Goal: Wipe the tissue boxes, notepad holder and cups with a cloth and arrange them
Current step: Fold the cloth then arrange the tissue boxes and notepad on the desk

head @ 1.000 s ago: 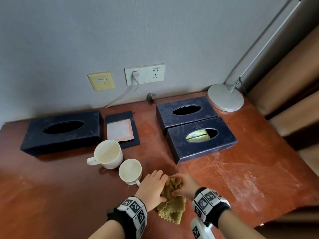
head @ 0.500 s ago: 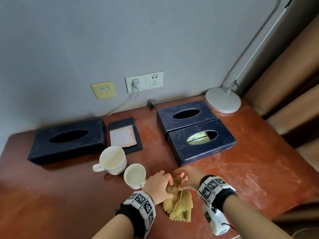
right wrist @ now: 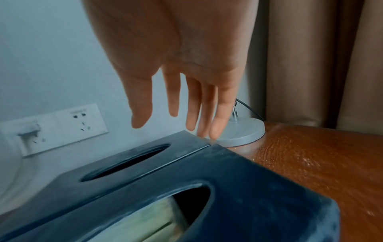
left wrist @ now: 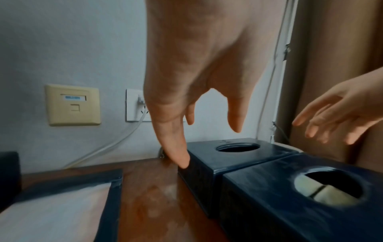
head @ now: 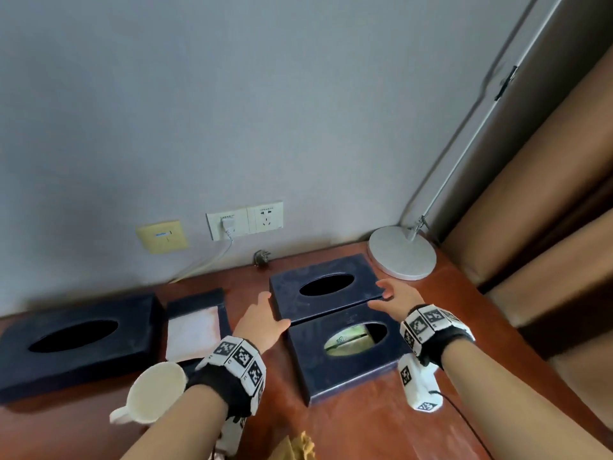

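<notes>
Two dark blue tissue boxes sit side by side on the red-brown table: the far box (head: 323, 293) (left wrist: 238, 153) (right wrist: 128, 162) and the near box (head: 345, 353) (left wrist: 300, 196) (right wrist: 228, 204) with tissues showing. My left hand (head: 265, 315) (left wrist: 196, 139) is open, a fingertip touching the far box's left end. My right hand (head: 391, 298) (right wrist: 182, 121) is open with straight fingers just over the far box's right end. The yellow cloth (head: 298, 448) lies at the front edge. A third tissue box (head: 76, 340), the notepad holder (head: 195, 323) and a white cup (head: 156, 393) stand at left.
A white round lamp base (head: 403, 257) (right wrist: 242, 131) stands behind the boxes at the back right corner. Wall sockets (head: 245, 219) with a plugged cable are above the table. Brown curtains (head: 547, 227) hang to the right.
Both hands let go of the yellow cloth near the front edge and reached forward to either end of the far tissue box. The head view tilted upward.
</notes>
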The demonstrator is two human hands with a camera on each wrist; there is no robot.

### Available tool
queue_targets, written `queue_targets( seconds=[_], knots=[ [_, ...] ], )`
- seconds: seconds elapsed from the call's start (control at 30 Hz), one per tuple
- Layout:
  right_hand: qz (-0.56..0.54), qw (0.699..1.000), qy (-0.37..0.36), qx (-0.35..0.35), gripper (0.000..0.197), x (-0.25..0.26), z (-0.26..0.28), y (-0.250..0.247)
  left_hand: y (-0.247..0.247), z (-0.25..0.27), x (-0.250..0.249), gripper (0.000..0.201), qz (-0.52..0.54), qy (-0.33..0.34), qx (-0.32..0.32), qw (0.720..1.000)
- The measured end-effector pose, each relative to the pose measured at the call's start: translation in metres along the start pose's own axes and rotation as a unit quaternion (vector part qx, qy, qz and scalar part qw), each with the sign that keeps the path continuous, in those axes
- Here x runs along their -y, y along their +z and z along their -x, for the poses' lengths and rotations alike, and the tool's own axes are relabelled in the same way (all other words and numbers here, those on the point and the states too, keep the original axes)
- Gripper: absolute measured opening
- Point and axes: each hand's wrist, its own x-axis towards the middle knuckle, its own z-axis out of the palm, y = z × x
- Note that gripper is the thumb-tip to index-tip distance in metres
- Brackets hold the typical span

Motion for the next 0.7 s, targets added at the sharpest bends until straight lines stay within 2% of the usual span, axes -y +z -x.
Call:
queue_targets(
  seconds=[0.1, 0.23, 0.4, 0.5, 0.7],
  knots=[
    [0.001, 1.0, -0.008, 0.026, 0.083, -0.016, -0.045, -0.011, 0.011, -0.024, -0.01, 0.084, 0.043, -0.044, 0.004, 0.998],
    [0.045, 0.995, -0.031, 0.085, 0.102, -0.027, -0.095, -0.018, 0.029, -0.051, -0.017, 0.101, 0.079, -0.066, -0.008, 0.995],
    [0.111, 0.979, -0.083, 0.151, 0.104, -0.022, -0.123, -0.007, 0.045, -0.07, -0.032, 0.113, 0.069, -0.098, -0.001, 0.993],
    [0.129, 0.97, -0.087, 0.189, 0.103, -0.019, -0.13, 0.003, 0.047, -0.074, -0.033, 0.118, 0.044, -0.108, -0.004, 0.993],
    [0.121, 0.973, -0.09, 0.173, 0.105, -0.013, -0.16, 0.003, 0.041, -0.1, -0.035, 0.113, 0.051, -0.08, -0.032, 0.995]
  ],
)
